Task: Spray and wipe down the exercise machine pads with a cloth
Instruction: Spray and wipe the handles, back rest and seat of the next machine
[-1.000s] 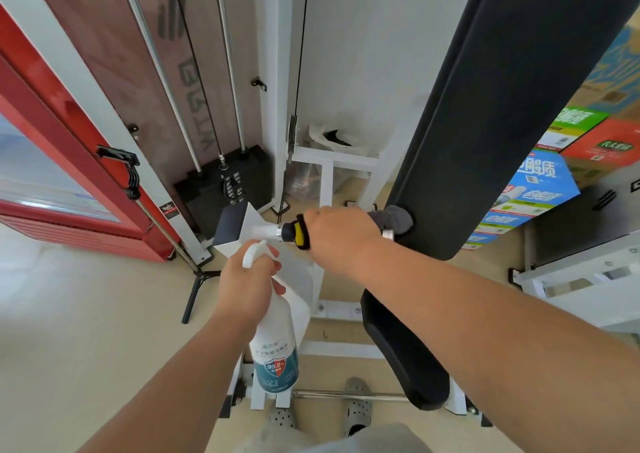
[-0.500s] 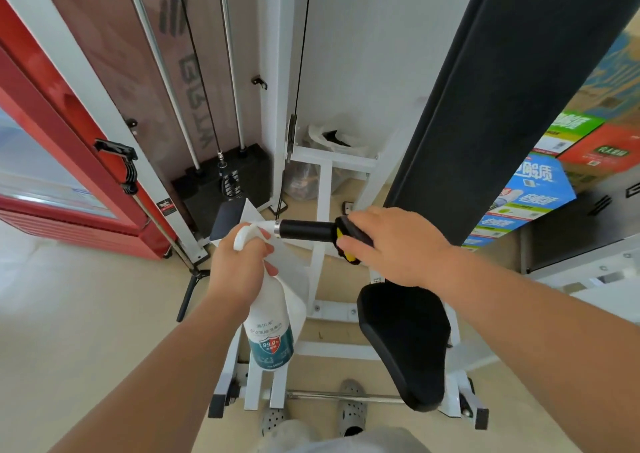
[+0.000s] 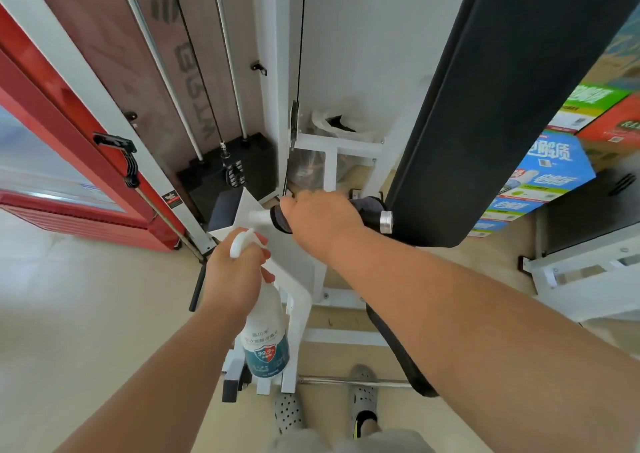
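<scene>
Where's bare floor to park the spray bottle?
Best: the open tan floor left of the left hand, bordered by the red cabinet and the white machine frame. Crowded: under the seat pad by the feet, and right, by the boxes.

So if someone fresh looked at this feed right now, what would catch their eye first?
Probably the two bare arms reaching into the middle: the left hand holds a white spray bottle, and the right hand is wrapped around the machine's handle with a dark cloth. Next comes the tall black back pad on the right, and the red cabinet at far left.
</scene>
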